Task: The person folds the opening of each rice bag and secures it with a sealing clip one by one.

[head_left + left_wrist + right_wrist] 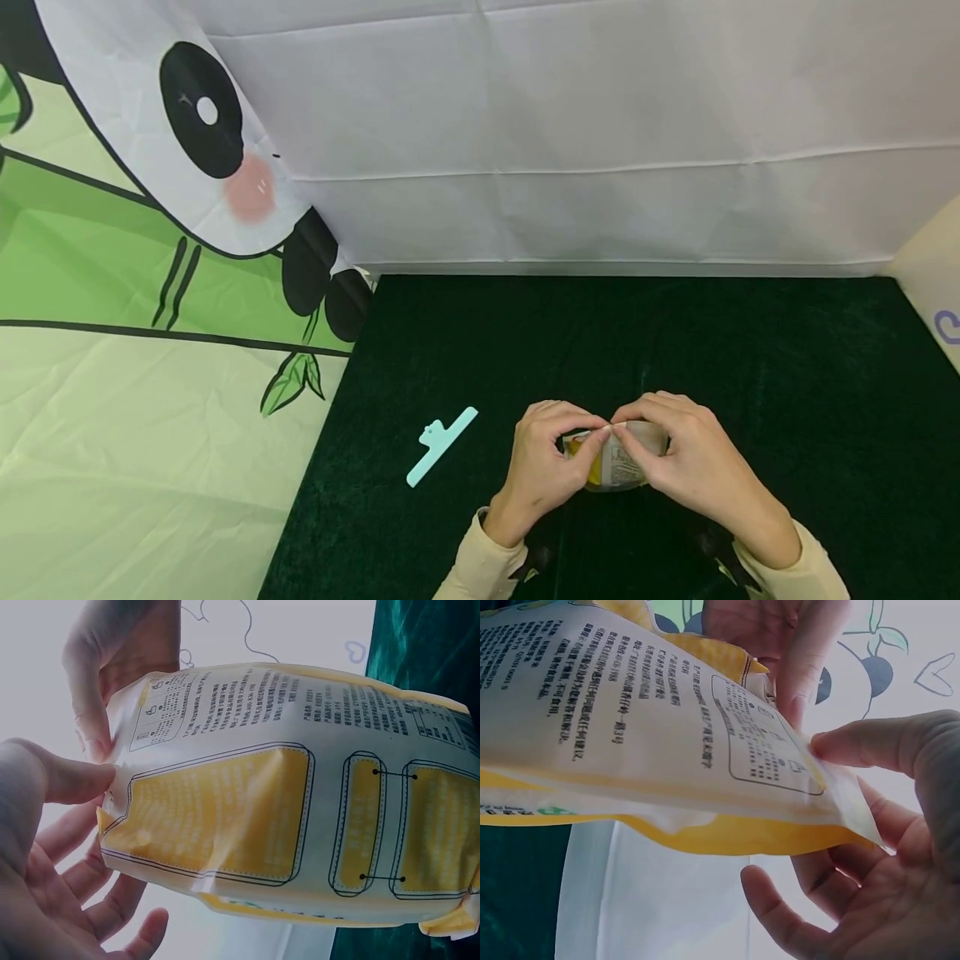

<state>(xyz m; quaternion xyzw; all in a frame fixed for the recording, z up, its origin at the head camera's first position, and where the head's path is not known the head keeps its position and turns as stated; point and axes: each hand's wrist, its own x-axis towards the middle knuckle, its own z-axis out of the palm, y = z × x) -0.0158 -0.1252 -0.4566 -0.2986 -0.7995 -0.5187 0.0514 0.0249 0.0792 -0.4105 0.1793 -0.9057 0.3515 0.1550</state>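
A white and yellow printed plastic bag [619,465] stands upright on the dark green cloth, its top edge between both hands. My left hand [553,450] pinches that edge between thumb and fingers. Close beside it, my right hand [682,446] pinches the same edge from the other side, the thumbs nearly touching. In the left wrist view, the bag [217,814] shows yellow panels and small print. In the right wrist view, the bag's top edge [847,796] lies between thumb and fingers. Whether the top is torn cannot be seen.
A light blue sealing clip [441,447] lies on the green cloth [465,350] to the left of the hands. Behind the table hangs a white sheet [570,125], and at the left a green panel with a cartoon panda [247,183].
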